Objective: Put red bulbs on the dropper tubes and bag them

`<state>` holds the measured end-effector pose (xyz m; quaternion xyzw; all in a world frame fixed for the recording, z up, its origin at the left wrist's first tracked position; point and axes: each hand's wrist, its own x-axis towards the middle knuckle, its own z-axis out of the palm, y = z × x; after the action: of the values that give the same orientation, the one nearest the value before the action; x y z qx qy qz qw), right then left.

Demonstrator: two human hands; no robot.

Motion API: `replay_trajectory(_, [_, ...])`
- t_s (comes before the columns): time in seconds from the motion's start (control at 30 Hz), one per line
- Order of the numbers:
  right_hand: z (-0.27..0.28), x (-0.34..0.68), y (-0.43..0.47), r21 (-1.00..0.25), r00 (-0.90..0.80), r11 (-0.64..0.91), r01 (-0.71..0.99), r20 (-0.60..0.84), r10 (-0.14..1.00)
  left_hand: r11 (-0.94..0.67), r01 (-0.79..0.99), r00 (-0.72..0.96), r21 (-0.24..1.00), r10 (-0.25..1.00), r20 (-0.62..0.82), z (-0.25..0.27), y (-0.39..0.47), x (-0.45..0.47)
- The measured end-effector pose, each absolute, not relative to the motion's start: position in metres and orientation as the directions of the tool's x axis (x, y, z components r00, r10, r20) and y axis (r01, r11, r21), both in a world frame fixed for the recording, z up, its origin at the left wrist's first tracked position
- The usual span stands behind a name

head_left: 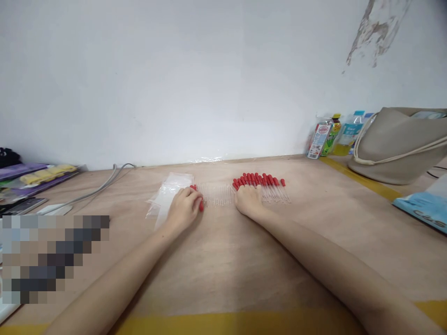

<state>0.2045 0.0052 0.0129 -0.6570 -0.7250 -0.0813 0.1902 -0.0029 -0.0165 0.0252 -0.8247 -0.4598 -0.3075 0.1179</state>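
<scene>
Near back edge of bench (223,265): clear bags (171,187) are being overlapped by left hand (185,205), half-curled at red bulbs (201,205), hold unclear; clear tubes (216,194) are being flanked; red-capped tubes (265,179) are being partly covered by right hand (249,200), curled, grip can't be told.

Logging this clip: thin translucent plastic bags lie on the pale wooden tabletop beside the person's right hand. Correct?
Wrong side: the head view shows the thin translucent plastic bags on the pale wooden tabletop beside the person's left hand.
</scene>
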Motion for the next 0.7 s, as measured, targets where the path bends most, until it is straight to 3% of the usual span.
replay_trajectory(0.1, [0.013, 0.209, -0.006, -0.173, -0.099, 0.198, 0.965, 0.457, 0.884, -0.558, 0.829, 0.453, 0.026, 0.698, 0.555, 0.035, 0.003, -0.017])
replay_trajectory(0.3, [0.001, 0.228, -0.044, -0.307, -0.329, 0.533, 0.788, 0.522, 0.787, -0.516, 0.856, 0.477, -0.035, 0.761, 0.440, 0.035, 0.012, -0.017])
replay_trajectory(0.47, [-0.008, 0.236, -0.053, -0.361, -0.352, 0.606, 0.709, 0.563, 0.748, -0.468, 0.882, 0.438, -0.054, 0.773, 0.459, 0.034, 0.005, -0.010])
replay_trajectory(0.6, [-0.014, 0.235, -0.045, -0.341, -0.344, 0.652, 0.677, 0.636, 0.690, -0.501, 0.866, 0.418, 0.006, 0.730, 0.541, 0.038, 0.001, -0.008])
replay_trajectory(0.7, [-0.015, 0.236, -0.044, -0.293, -0.390, 0.687, 0.665, 0.648, 0.654, -0.560, 0.813, 0.368, 0.160, 0.706, 0.605, 0.040, -0.008, -0.001])
